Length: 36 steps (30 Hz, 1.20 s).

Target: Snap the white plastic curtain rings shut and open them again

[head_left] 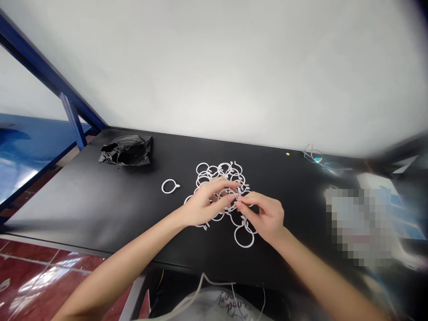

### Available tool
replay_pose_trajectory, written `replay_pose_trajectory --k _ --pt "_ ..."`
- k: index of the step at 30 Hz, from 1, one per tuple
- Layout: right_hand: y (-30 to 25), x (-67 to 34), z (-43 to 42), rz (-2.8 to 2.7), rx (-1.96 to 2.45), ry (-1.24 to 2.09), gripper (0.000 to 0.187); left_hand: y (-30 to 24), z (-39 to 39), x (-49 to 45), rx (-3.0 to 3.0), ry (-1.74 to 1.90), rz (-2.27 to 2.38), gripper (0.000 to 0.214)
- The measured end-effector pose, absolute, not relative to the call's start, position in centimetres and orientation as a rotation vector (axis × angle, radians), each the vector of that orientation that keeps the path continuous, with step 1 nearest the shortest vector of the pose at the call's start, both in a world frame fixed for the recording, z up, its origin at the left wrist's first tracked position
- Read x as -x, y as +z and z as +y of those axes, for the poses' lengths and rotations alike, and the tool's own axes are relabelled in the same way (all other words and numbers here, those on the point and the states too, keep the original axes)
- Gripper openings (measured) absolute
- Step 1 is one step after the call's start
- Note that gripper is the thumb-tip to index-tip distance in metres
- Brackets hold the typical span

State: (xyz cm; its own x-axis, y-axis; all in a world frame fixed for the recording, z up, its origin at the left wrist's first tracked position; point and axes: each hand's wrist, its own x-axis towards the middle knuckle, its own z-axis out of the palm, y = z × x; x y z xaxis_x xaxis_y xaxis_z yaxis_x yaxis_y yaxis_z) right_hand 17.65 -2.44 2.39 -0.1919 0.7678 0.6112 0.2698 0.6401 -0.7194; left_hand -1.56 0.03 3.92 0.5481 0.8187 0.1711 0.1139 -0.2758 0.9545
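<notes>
Many white plastic rings (244, 236) with small clasps lie in a loose heap on the black table. Above the heap, my left hand (212, 196) is closed with thumb and fingers on one white ring (224, 191). My right hand (262, 211) pinches the clasp end of that same ring, its fingertips almost meeting the left ones. Whether the clasp is fastened is hidden by the fingers. One separate white ring (169, 186) lies by itself to the left of the heap; its clasp points right.
A crumpled black plastic bag (133, 151) lies at the table's back left. Eyeglasses (313, 155) and a small yellow piece (287, 154) are at the back right. A blurred white-and-blue package (397, 205) sits on the right. Blue metal framing (50, 67) rises on the left.
</notes>
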Motion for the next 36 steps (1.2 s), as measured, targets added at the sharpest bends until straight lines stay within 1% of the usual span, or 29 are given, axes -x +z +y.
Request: replay_pose_trajectory --k 3,5,7,10,14,17,19,21,22,26,28,31,36 --pt "2.3 -17.1 -2.9 -1.772 0.76 0.416 0.02 3.5 -0.6 1.2 -2.204 0.851 0.751 0.04" --pt "2.4 -16.7 -3.3 -1.777 0.741 0.382 0.022 2.8 -0.9 1.0 -2.436 0.874 0.775 0.05" --pt "2.4 -16.4 -3.8 -1.788 0.735 0.377 0.023 2.0 -1.1 0.9 -2.591 0.941 0.791 0.057" --pt "2.4 -16.0 -4.5 -1.788 0.723 0.376 0.02 1.3 -1.2 0.7 -2.747 1.047 0.754 0.059" --pt "2.5 -16.1 -4.7 -1.795 0.732 0.467 0.017 1.8 -1.0 1.3 -2.805 0.991 0.727 0.056" --pt "2.6 -16.8 -3.7 -1.791 0.829 0.574 0.023 2.7 0.0 3.6 -2.767 0.914 0.938 0.046" --pt "2.5 -17.3 -2.6 -1.788 0.98 0.536 0.018 2.9 0.9 6.0 -2.693 0.864 1.219 0.033" --pt "2.0 -17.8 -1.6 -1.839 1.112 0.471 0.008 2.5 1.7 8.5 -2.637 0.778 1.403 0.027" --pt "1.7 -18.0 -1.1 -1.885 1.154 0.457 0.007 2.1 1.9 9.7 -2.635 0.737 1.445 0.025" --pt "0.5 -18.2 -0.1 -2.049 1.238 0.429 0.008 0.5 2.2 12.4 -2.664 0.612 1.547 0.024" --pt "0.2 -18.1 0.0 -2.093 1.261 0.404 0.012 0.4 2.0 12.4 -2.688 0.621 1.592 0.024" --pt "0.4 -18.0 0.0 -2.11 1.265 0.397 0.019 1.3 1.8 10.9 -2.681 0.749 1.582 0.021" --pt "0.6 -17.9 -0.1 -2.143 1.277 0.323 0.011 3.7 1.6 6.1 -2.613 0.939 1.278 0.018"
